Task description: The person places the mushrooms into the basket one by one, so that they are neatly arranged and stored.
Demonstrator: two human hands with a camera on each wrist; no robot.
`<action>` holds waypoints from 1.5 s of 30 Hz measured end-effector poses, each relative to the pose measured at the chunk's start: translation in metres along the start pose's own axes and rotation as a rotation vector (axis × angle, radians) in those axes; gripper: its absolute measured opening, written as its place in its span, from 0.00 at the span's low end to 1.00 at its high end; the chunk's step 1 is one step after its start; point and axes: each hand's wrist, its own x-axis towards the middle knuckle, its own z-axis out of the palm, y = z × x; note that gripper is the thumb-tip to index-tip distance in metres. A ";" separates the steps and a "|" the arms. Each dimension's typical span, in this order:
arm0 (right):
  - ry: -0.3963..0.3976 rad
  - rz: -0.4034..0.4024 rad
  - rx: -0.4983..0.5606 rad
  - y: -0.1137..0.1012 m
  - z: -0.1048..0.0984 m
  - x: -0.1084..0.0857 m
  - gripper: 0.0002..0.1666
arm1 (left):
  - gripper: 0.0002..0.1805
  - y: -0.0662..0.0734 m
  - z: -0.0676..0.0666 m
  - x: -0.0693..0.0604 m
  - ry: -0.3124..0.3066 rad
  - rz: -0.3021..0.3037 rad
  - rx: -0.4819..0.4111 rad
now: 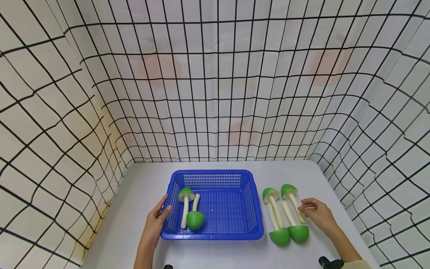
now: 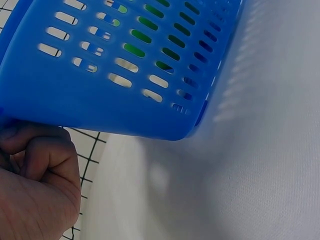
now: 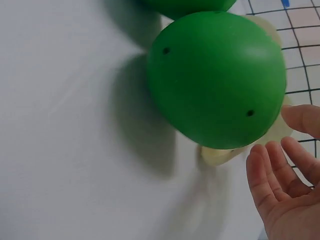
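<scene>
My left hand [image 1: 154, 222] holds the left rim of a blue plastic basket [image 1: 228, 237], thumb over the edge. In the left wrist view its curled fingers [image 2: 50, 155] meet the rim of the basket [image 2: 75, 107]. Inside the basket, on its left side, lie two green-capped toy mushrooms, one cap [image 1: 186, 193] at the far end and the other [image 1: 195, 221] near. My right hand [image 1: 319, 216] hovers beside the rightmost mushroom stem [image 1: 297, 210], thumb and fingers apart. In the right wrist view, a green cap [image 3: 217, 80] lies before the hand [image 3: 290, 185]; any contact is unclear.
Several mushrooms, among them one with a far cap [image 1: 270, 194] and one with a near cap [image 1: 279, 237], lie side by side right of the basket. A white table [image 1: 208, 256] carries everything. Black netting [image 1: 218, 78] over white sheets encloses the back and sides.
</scene>
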 end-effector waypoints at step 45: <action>-0.062 -0.037 -0.042 0.016 0.013 0.017 0.31 | 0.31 0.003 0.003 0.001 0.008 -0.019 0.006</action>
